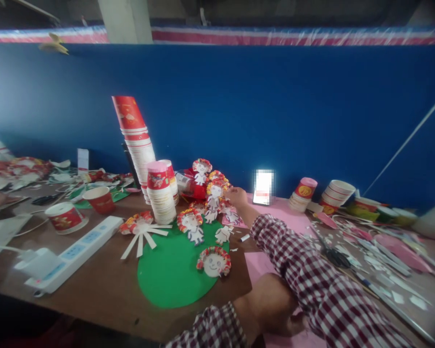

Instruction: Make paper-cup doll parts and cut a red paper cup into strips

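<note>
1. A worker in a checked shirt stretches the right hand (pixel 238 197) across a brown counter (pixel 116 290), beside a cluster of paper figures (pixel 214 192) with frilled red-and-yellow hair. The fingers are blurred; whether they grip a figure cannot be told.

2. The left hand (pixel 270 300) is low at the near side, over pink paper (pixel 255 266) and below the right forearm. Its fingers are turned from view, so whether it holds anything cannot be told.

3. Left of it, a smiling paper face (pixel 214 264) with a frilled rim lies partly on a green paper disc (pixel 170 275); a frilled doll (pixel 191 226) lies farther back on the disc.

4. A cut cup (pixel 139 225), its strips splayed, rests at the disc's left edge, near a white power strip (pixel 81 249).

5. Behind stands a leaning tower of paper cups (pixel 139 150), before a blue partition (pixel 217 106).

6. At right, black-handled scissors (pixel 335 256) lie among paper scraps (pixel 397 297).
</note>
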A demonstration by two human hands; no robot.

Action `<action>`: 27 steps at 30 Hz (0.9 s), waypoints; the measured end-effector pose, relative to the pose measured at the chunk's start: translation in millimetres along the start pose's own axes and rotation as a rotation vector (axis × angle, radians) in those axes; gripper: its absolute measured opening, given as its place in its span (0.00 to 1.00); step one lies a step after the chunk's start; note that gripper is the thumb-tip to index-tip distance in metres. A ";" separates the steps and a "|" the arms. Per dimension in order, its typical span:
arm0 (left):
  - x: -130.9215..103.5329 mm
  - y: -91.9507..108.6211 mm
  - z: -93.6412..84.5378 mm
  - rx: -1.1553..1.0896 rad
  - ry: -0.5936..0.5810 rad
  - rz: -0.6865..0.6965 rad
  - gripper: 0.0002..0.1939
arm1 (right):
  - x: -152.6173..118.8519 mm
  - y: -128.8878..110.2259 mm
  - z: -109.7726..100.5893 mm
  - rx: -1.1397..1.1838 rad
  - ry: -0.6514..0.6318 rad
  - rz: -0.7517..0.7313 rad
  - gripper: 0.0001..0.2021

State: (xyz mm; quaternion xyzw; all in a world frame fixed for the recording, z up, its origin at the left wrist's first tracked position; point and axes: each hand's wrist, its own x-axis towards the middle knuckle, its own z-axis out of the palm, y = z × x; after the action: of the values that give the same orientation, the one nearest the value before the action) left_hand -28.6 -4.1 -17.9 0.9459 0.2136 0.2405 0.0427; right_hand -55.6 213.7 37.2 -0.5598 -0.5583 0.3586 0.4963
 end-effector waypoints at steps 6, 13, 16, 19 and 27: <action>-0.3 -2.5 -1.7 0.022 -0.034 -0.005 0.13 | -16.3 -21.1 -23.2 0.004 -0.038 0.059 0.15; -0.7 -0.7 -12.3 -0.026 0.018 -0.082 0.06 | -58.6 -21.2 -107.6 -0.034 -0.184 -0.168 0.11; 0.3 0.7 -14.3 -0.046 0.076 -0.102 0.07 | -85.7 1.8 -153.9 -0.120 -0.155 -0.255 0.12; 2.2 1.2 -15.5 -0.025 0.110 -0.133 0.06 | -115.2 26.5 -193.1 -0.220 -0.081 -0.250 0.11; -8.2 22.4 -33.0 0.045 0.053 -0.278 0.11 | -177.8 60.2 -255.1 -0.660 -0.038 -0.298 0.12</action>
State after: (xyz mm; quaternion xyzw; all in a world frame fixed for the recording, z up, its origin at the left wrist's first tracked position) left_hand -42.2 -28.6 11.7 0.9013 0.3487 0.2522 0.0490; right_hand 183.2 6.7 16.3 -0.5953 -0.7288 0.0931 0.3251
